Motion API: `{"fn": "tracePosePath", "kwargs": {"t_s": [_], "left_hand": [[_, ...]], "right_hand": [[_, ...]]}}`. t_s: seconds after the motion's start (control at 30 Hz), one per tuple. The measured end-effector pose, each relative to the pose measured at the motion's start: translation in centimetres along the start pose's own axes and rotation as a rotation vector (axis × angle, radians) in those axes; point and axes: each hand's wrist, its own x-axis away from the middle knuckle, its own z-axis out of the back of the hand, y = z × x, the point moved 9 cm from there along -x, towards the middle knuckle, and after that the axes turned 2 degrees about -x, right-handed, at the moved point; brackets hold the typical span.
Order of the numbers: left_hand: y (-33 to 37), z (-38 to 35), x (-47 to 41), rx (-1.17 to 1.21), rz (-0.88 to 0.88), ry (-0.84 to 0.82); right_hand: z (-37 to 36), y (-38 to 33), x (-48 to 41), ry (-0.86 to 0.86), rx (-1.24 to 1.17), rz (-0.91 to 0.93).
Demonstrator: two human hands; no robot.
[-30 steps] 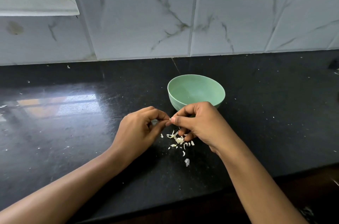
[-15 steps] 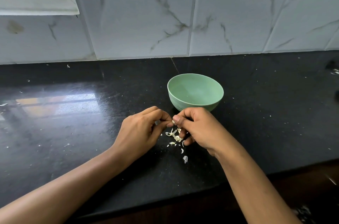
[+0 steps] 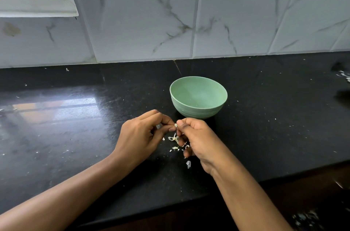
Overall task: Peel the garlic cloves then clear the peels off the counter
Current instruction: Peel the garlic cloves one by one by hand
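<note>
Left hand (image 3: 140, 136): centre of frame; grip pinching the garlic clove (image 3: 175, 125) between thumb and forefinger tips.
Right hand (image 3: 198, 138): just right of centre; grip curled, thumb and forefinger pinching the same clove from the other side.
Garlic clove: small pale piece held above the worktop (image 3: 75, 136), mostly hidden by the fingertips.
Peels (image 3: 173, 138): pale scraps on the worktop under the hands, partly covered by the right fingers.
Stray peel (image 3: 188, 164): lies apart from the rest, lower down.
Bowl (image 3: 197, 112): green, upright, just above the right hand in frame.
Worktop: black polished stone, crumb-speckled; window reflection at left.
Tiled wall (image 3: 142, 22): white, grey-veined, across the upper frame.
Window sill (image 3: 36, 3): upper left.
Scraps (image 3: 343, 75): right edge, blurred.
</note>
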Motion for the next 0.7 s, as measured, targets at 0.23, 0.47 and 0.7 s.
{"fn": "tracePosePath", "kwargs": {"t_s": [0.23,0.47,0.7], "left_hand": [[0.2,0.0,-0.1,0.100,0.006,-0.012],[-1.9,-0.5,-0.1,0.296,0.253,-0.031],[-2.4,-1.8,0.2,0.389,0.348,-0.121]], "right_hand": [[-0.1,-0.2,0.4,-0.012,0.058,0.018],[1.5,-2.3,0.9,0.242,0.620,0.431],[2.4,-3.2,-0.6,0.119,0.273,0.568]]}}
